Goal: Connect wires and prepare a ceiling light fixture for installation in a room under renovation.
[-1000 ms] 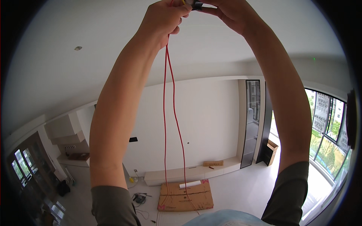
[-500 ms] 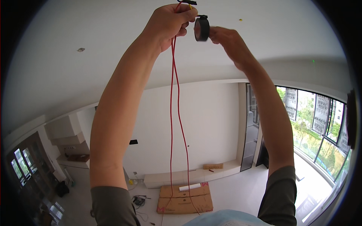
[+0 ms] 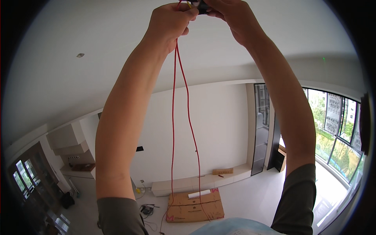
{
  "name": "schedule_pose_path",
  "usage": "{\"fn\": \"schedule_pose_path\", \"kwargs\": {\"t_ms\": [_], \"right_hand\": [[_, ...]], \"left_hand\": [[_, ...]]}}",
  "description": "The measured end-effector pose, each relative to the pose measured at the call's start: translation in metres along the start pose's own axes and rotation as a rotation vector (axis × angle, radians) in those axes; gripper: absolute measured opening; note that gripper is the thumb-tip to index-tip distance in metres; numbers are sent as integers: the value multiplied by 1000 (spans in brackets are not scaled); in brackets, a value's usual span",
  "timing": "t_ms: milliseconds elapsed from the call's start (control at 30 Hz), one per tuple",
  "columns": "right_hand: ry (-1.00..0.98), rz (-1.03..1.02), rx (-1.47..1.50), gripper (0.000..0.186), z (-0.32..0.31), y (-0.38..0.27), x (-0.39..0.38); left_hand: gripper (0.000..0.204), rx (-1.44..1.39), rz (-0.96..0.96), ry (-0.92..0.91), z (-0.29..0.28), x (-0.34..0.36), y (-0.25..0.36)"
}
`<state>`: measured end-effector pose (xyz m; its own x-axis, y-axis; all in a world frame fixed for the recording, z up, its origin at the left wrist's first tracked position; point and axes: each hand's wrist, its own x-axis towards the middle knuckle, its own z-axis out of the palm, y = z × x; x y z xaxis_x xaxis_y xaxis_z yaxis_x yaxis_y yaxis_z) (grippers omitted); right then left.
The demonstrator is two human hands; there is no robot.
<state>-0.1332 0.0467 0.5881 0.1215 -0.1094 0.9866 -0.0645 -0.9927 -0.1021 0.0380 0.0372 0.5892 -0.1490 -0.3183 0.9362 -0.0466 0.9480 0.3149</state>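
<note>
Both your arms are up at the ceiling. Left hand (image 3: 169, 24) is closed tight, pinching the red wires (image 3: 174, 98) at their top end; two strands hang down from it twd the floor. Right hand (image 3: 229, 15) is curled round a small black object (image 3: 201, 6), partly cut off by the frame edge. Looks mid-job: wires gathered, nothing visibly joined yet, can't tell more. Below: flat brown cardboard box (image 3: 194, 207) on the floor w/ red markings and a white slab on top; a smaller brown box (image 3: 222, 171) sits on the low white ledge.

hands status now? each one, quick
Left hand: closed, gripping the red wires hanging from it.
Right hand: closed on a small black object, partly out of view.
</note>
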Motion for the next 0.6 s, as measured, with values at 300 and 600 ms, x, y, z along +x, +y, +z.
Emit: {"fn": "schedule_pose_path", "kwargs": {"t_ms": [300, 600], "right_hand": [[53, -312, -521, 25, 11, 55, -71], [-209, -23, 205, 58, -24, 7, -9]], "left_hand": [[17, -245, -41, -81, -10, -3, 2], [14, -125, -57, -139, -6, -8, 16]]}}
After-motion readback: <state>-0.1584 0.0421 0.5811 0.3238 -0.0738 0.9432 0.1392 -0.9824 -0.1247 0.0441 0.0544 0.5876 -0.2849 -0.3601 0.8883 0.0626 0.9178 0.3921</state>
